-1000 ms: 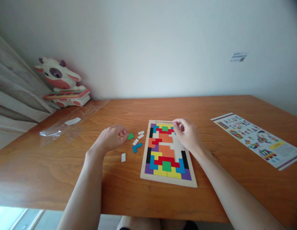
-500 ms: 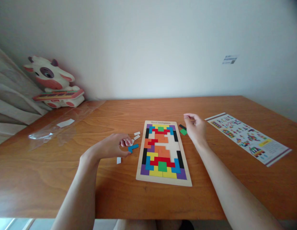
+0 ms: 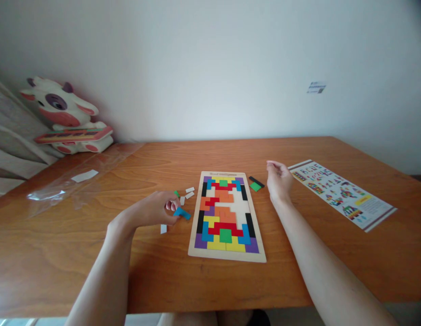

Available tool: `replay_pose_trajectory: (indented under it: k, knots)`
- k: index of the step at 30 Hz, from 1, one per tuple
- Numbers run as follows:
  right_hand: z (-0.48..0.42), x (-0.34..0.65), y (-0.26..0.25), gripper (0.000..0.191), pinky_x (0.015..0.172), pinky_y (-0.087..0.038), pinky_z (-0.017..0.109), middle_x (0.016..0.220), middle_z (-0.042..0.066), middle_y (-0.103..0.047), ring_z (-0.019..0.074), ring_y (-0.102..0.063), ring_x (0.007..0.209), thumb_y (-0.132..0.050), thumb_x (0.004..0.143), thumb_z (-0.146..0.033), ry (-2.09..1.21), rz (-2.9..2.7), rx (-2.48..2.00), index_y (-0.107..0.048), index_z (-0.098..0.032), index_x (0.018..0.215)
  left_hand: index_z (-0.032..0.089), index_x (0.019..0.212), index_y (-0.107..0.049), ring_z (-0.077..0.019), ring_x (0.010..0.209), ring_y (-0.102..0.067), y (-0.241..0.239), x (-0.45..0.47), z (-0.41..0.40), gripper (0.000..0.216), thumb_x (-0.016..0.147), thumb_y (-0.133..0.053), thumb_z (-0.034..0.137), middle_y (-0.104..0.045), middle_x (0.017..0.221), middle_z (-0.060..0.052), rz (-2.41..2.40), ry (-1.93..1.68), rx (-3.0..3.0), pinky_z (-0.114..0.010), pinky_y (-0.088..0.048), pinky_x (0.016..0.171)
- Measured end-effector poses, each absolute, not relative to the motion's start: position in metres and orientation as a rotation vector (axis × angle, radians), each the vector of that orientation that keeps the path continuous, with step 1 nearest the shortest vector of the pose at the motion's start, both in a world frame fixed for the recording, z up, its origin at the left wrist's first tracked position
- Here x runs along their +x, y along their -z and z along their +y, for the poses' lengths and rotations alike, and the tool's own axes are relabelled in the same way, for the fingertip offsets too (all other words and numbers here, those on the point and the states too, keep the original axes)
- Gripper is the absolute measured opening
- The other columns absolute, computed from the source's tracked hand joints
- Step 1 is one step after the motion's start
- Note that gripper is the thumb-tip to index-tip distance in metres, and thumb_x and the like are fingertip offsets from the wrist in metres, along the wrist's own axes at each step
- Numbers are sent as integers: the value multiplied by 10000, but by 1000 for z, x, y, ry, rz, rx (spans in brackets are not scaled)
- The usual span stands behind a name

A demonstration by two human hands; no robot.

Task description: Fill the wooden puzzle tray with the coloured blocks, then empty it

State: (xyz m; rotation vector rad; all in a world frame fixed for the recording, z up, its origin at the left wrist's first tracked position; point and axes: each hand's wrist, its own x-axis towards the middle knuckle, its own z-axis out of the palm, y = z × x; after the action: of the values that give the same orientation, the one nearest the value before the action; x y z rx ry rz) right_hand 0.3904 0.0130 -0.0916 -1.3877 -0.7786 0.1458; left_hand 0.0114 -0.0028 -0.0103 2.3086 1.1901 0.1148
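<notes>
A wooden puzzle board [image 3: 197, 248] filled with coloured blocks lies in the middle of the table. My left hand [image 3: 152, 210] is just left of it, fingers pinched on a blue block [image 3: 182, 213]. My right hand [image 3: 278, 181] hovers to the right of the board's far end, fingers loosely curled, nothing visible in them. A green block [image 3: 255, 186] and a black block [image 3: 256, 180] lie between that hand and the board. Small white pieces [image 3: 189, 192] and a green piece [image 3: 177, 194] lie left of the board.
An instruction sheet [image 3: 342, 194] lies at the right. A clear plastic bag [image 3: 74, 181] lies at the far left, and a cow toy [image 3: 64, 117] stands in the back left corner by a curtain. A wall runs behind the table [image 3: 61, 253].
My right hand left the board's far end and moved right; a green and a black block now lie beside the board. My left hand took hold of the blue block.
</notes>
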Motion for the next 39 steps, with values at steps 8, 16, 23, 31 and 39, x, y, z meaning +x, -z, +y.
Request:
replay_pose_trajectory:
  k: [8,16,23,31,39]
  knots:
    - [11,386,90,347,657,-489,308,860,88,-724,189,-633,724,-620,789,-461,-172,-843,-1401,-701,-153,927,204,772,-691,-133,593,-607,15,10,2,149,717,-590,300,-679,649,17,1209,-155,2261,-218,-462,563]
    - [-4,363,71,344,579,-451,284,836,78,-713,169,-587,643,-582,842,-476,-187,-1039,-1430,-704,-167,936,207,984,-714,-150,692,-636,7,14,2,340,818,-601,483,-725,793,-15,1238,-378,2271,-247,-508,663]
    - [-8,358,67,348,558,-432,281,839,77,-715,157,-555,603,-573,839,-480,-190,-1072,-1442,-706,-172,935,208,950,-720,-152,696,-661,15,9,3,285,816,-631,443,-732,785,-16,1023,-95,2142,-234,-512,632]
    - [-9,358,66,359,532,-405,287,839,75,-705,147,-515,560,-584,833,-478,-206,-1064,-1440,-706,-159,942,211,886,-717,-192,763,-655,19,7,12,343,849,-596,530,-721,849,-37,1380,-337,2455,-280,-495,700]
    - [-10,356,67,342,502,-388,268,843,63,-702,131,-497,540,-591,839,-471,-237,-1088,-1437,-704,-167,947,220,998,-713,-203,882,-685,24,15,10,282,874,-577,434,-742,982,-44,1246,-359,2579,-285,-513,822]
